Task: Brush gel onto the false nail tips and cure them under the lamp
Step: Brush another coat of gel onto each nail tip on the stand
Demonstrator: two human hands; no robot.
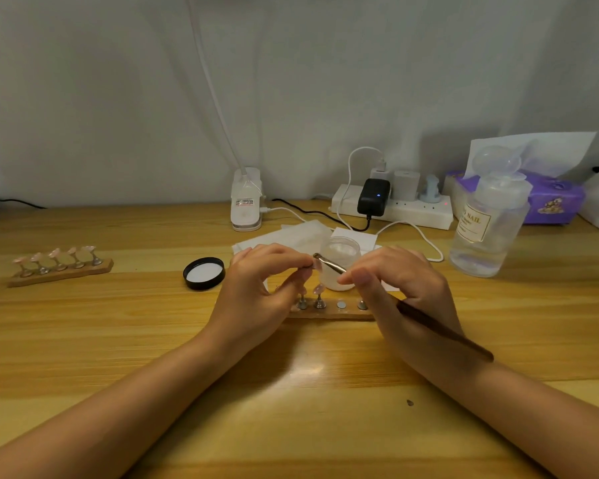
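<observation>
near centre: right hand (398,281) gripping brush (429,321), bristles aimed far-left onto nail tip (317,266) pinched by left hand (267,281), above rack (329,311), before gel jar (340,262).

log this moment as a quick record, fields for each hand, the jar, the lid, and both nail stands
left hand: pinches a nail tip lifted off its stand
right hand: holds the brush, bristle end at that tip
jar: open, behind the hands
lid: off, flat on the table, left of the jar
near stand: under the hands, some posts bare
far stand: at left, five tips mounted
</observation>
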